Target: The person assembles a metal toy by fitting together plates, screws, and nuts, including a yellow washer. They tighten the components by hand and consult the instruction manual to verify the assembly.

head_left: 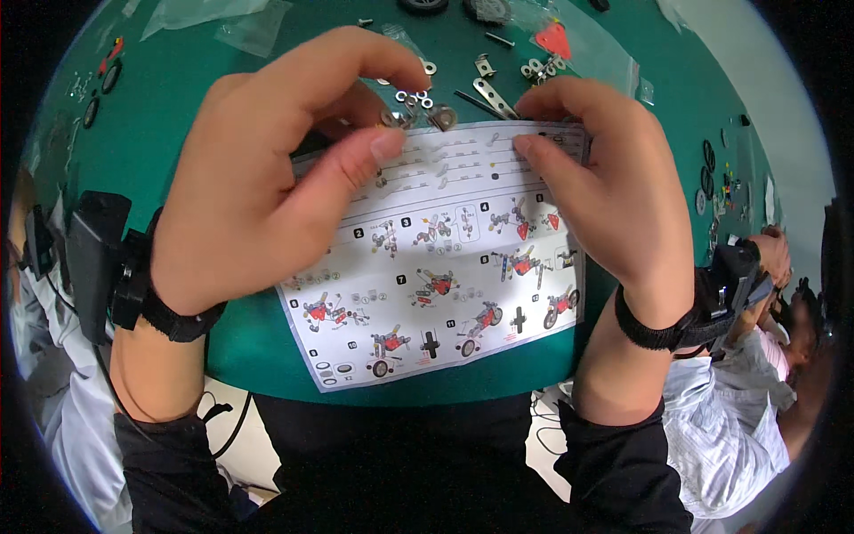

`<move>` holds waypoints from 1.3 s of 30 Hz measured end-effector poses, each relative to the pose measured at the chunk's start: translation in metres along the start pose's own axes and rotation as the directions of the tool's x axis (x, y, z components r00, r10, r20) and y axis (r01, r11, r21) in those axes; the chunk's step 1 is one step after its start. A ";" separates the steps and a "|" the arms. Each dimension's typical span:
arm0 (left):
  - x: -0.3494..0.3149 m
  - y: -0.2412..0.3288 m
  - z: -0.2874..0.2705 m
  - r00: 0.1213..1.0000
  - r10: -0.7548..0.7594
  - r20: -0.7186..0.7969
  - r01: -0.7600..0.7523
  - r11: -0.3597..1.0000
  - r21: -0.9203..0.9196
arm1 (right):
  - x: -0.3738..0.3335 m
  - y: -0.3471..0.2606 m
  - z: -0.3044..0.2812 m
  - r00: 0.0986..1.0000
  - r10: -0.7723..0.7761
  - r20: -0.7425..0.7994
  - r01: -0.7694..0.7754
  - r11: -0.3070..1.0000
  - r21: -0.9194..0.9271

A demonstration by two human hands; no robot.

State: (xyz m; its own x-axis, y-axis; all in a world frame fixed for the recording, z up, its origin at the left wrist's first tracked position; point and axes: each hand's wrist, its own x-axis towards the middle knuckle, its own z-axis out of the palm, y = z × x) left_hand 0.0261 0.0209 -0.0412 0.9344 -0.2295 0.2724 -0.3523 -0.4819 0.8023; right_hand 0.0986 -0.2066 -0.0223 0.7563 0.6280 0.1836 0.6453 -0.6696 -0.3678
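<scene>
My left hand (253, 182) is closed, with a small silver metal part (393, 117) pinched near the thumb tip. Just beside that pinch sits a rounded metal bracket (442, 117), at the top edge of the instruction sheet (374, 307). My right hand (614, 173) holds nothing that I can see. Its thumb and fingers are apart over the sheet's upper right corner, the fingertips close to a perforated metal strip (492, 96) and a thin black rod (476, 104). Several small nuts (423, 98) lie beyond the left fingertips.
Farther out on the green table (178, 98) are a red triangular plate (552, 40), washers (543, 68), a bolt (500, 40), black tyres (422, 4) and clear plastic bags (205, 11). More tyres (708, 169) lie at the right. Another person's hand (772, 254) is at the right edge.
</scene>
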 end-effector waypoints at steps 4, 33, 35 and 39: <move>0.000 0.000 0.000 0.999 -0.034 0.018 0.035 0.999 -0.012 | 0.002 -0.005 -0.005 0.989 0.082 0.124 -0.094 0.991 0.093; -0.012 0.014 -0.006 0.996 0.061 -0.065 -0.044 0.972 0.232 | 0.003 -0.044 0.000 0.989 -0.113 -0.095 0.144 0.882 0.448; -0.012 0.010 -0.004 0.992 0.048 -0.114 -0.027 0.984 0.175 | 0.001 -0.039 0.005 0.986 -0.102 -0.129 0.153 0.859 0.489; -0.015 0.016 -0.010 0.994 0.014 -0.107 -0.001 0.993 0.120 | 0.001 -0.044 0.002 0.991 -0.029 -0.134 0.103 0.803 0.587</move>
State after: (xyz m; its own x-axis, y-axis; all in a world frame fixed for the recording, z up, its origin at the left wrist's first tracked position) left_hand 0.0067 0.0251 -0.0276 0.9297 -0.1443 0.3388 -0.3569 -0.5800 0.7323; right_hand 0.0705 -0.1758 -0.0074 0.7449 0.5881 0.3150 0.5326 -0.2398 -0.8117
